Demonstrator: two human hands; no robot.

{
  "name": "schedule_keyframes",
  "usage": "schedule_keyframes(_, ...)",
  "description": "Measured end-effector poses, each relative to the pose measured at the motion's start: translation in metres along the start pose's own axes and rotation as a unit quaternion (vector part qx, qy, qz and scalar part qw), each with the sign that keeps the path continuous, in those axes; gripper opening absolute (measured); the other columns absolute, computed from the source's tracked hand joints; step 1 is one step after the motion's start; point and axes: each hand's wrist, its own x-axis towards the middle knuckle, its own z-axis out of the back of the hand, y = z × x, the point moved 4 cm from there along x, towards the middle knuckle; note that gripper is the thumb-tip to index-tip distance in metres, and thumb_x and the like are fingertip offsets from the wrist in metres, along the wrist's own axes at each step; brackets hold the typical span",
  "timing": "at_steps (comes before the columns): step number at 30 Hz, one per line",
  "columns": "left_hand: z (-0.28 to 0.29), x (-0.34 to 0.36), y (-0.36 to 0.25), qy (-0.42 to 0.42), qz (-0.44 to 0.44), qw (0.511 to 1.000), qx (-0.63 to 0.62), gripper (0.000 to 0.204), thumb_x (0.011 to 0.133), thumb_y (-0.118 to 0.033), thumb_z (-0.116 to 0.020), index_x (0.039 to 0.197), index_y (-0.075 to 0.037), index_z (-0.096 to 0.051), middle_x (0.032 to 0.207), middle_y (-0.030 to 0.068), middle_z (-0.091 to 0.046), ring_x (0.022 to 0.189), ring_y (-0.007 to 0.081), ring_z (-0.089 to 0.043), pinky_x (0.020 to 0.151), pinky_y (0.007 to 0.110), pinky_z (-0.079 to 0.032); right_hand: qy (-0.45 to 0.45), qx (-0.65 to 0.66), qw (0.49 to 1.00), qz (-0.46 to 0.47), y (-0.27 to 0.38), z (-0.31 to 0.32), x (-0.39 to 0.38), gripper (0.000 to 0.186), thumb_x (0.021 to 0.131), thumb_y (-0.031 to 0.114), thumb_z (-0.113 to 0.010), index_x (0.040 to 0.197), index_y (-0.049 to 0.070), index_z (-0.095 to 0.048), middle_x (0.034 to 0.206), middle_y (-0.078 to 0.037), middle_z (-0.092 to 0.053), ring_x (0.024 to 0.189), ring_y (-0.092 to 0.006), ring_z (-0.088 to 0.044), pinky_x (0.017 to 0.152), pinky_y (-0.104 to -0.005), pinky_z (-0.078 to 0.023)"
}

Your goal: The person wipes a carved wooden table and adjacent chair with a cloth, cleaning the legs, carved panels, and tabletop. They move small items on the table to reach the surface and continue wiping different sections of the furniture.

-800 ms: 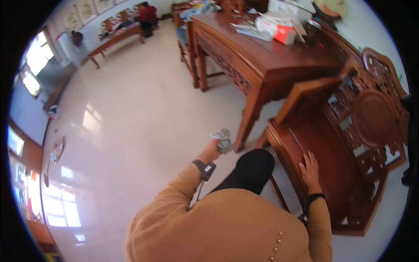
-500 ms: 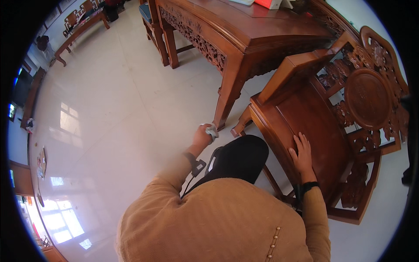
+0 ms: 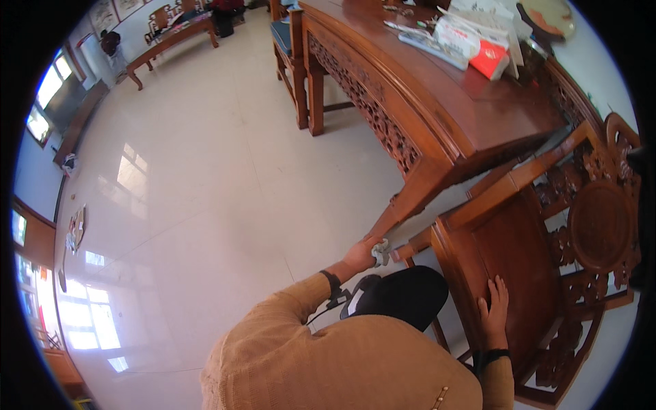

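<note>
My left hand (image 3: 361,255) is closed round a crumpled pale cloth (image 3: 380,253), close to the lower end of the carved table's front leg (image 3: 398,215). Part of the cloth is hidden by the fingers, and I cannot tell whether it touches the wood. On the seat (image 3: 523,249) of a carved wooden armchair rests my right hand (image 3: 495,311), flat with fingers stretched out. The chair's near front leg (image 3: 417,243) stands just right of the cloth.
The dark wooden table (image 3: 403,61) has a tissue pack (image 3: 456,37), a red box (image 3: 489,59) and papers on top. Behind it is another chair (image 3: 290,51). A long bench (image 3: 171,46) stands far left, near a person (image 3: 111,44). Glossy tiles (image 3: 198,184) cover the floor.
The view has shifted, so more of the tabletop shows. My left hand, still holding the cloth, has come nearer the chair's front leg. My right hand stays on the seat.
</note>
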Motion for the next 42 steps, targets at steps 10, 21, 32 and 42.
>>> schedule_keyframes(10,0.007,0.001,0.017,-0.166,0.122,0.927,-0.315,0.075,0.092,-0.011,-0.07,0.155,-0.008,-0.029,0.137,0.0171,-0.057,0.126,0.0256,-0.058,0.106,0.037,-0.047,0.007,0.024,0.999,-0.022,0.005,0.001,-0.001,0.054,0.1,0.032,-0.057,0.147,0.005,-0.05,0.163,-0.015,-0.036,0.15,-0.0387,-0.03,0.124,-0.0507,-0.022)
schedule_keyframes(21,-0.062,0.096,0.03,-0.309,0.002,0.949,-0.058,0.065,0.077,-0.021,-0.085,0.129,-0.002,-0.05,0.122,0.0144,-0.065,0.111,0.0311,-0.065,0.096,0.038,-0.05,0.04,0.0,0.999,-0.032,0.005,0.002,0.01,0.056,0.1,0.036,-0.056,0.146,0.003,-0.051,0.162,-0.017,-0.037,0.149,-0.0402,-0.032,0.123,-0.0514,-0.023)
schedule_keyframes(32,-0.1,0.08,0.111,-0.167,0.086,0.981,0.044,0.075,0.081,-0.044,-0.08,0.138,-0.007,-0.049,0.136,0.0087,-0.06,0.13,0.0283,-0.054,0.114,0.038,-0.038,0.049,-0.015,0.998,-0.046,-0.002,0.001,0.015,0.06,0.1,0.043,-0.054,0.144,0.003,-0.053,0.16,-0.018,-0.04,0.148,-0.0399,-0.034,0.122,-0.0518,-0.024)
schedule_keyframes(42,-0.14,0.008,0.138,0.085,0.309,0.876,-0.359,0.029,0.096,-0.026,-0.06,0.119,-0.009,-0.065,0.121,0.0177,-0.066,0.115,0.0278,-0.065,0.097,0.042,-0.055,0.022,0.015,0.998,-0.063,-0.005,0.005,0.009,0.052,0.099,0.036,-0.058,0.141,0.006,-0.057,0.157,-0.014,-0.045,0.147,-0.0386,-0.037,0.122,-0.0502,-0.026)
